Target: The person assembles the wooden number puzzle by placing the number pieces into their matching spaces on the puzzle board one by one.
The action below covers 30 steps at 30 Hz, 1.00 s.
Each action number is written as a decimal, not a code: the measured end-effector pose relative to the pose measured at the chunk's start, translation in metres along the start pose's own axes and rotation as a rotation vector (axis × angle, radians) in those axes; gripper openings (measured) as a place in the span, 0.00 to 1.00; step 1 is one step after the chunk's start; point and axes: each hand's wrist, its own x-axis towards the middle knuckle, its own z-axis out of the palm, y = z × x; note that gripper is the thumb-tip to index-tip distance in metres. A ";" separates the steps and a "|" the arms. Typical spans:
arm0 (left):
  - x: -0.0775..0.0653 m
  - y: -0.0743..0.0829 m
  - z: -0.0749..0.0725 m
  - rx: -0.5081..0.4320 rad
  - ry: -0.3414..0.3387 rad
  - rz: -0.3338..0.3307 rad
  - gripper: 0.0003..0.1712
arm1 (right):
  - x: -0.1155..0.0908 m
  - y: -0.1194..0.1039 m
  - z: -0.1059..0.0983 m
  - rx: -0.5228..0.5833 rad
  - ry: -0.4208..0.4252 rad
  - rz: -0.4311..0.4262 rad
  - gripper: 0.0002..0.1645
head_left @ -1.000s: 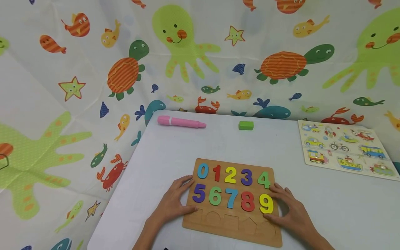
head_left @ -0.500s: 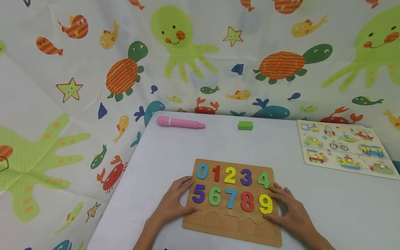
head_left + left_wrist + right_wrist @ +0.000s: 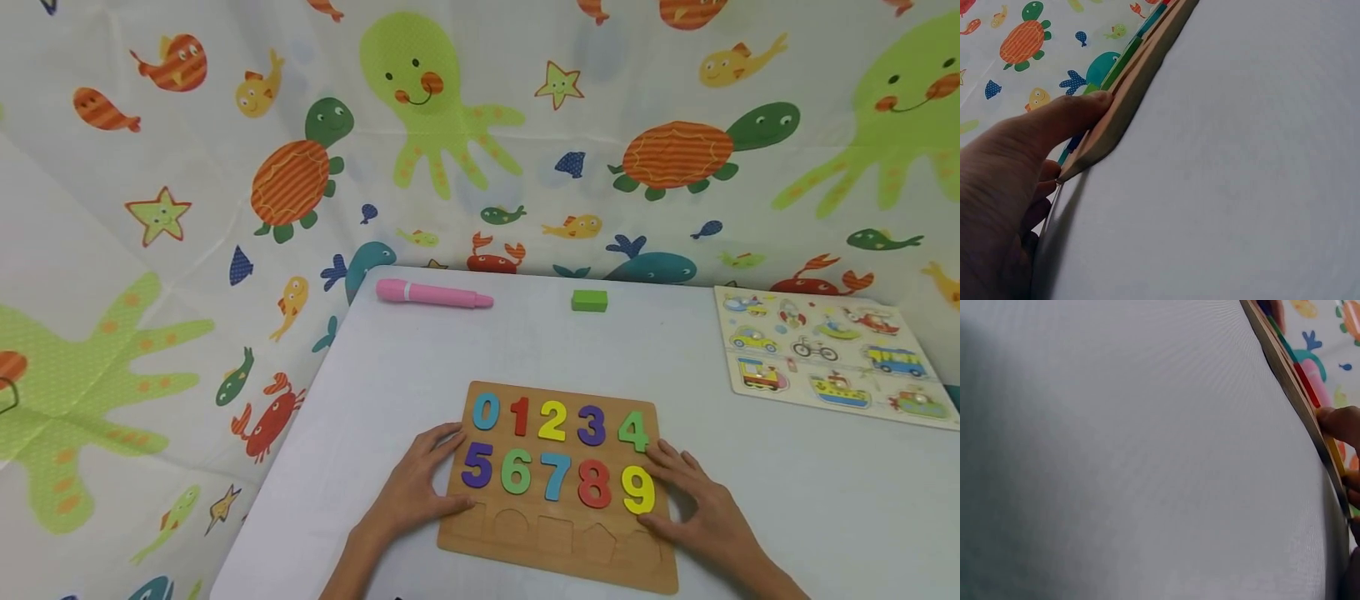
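A wooden number puzzle board [image 3: 517,546] lies before me, with coloured numerals in two rows and outlined shapes along its near side. My left hand [image 3: 416,483] grips its left side. In the left wrist view that thumb [image 3: 1069,115] presses the top face near the wooden edge [image 3: 1125,109], with the fingers partly hidden beyond. On the right side my right hand [image 3: 705,512] holds the board, its thumb beside the yellow nine [image 3: 639,490]. Only a thumb and some fingertips [image 3: 1341,425] of that hand show in the right wrist view, at the board's edge [image 3: 1291,384].
Toward the back of the white table [image 3: 525,342] lie a pink marker-like stick [image 3: 435,294] and a green block [image 3: 589,301]. A vehicle picture puzzle [image 3: 828,358] lies at the back right. A sea-animal curtain [image 3: 525,75] hangs behind and to the left.
My right thumb has shifted very slightly to the right, beside the nine. The left hand and the board stay in place.
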 end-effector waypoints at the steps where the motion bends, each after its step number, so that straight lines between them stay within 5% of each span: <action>1: 0.000 0.000 0.000 -0.001 0.001 0.001 0.57 | 0.000 0.000 0.000 0.001 -0.001 -0.007 0.43; 30: -0.003 -0.006 -0.006 -0.007 -0.043 -0.020 0.58 | 0.001 -0.003 0.009 0.005 -0.001 0.054 0.44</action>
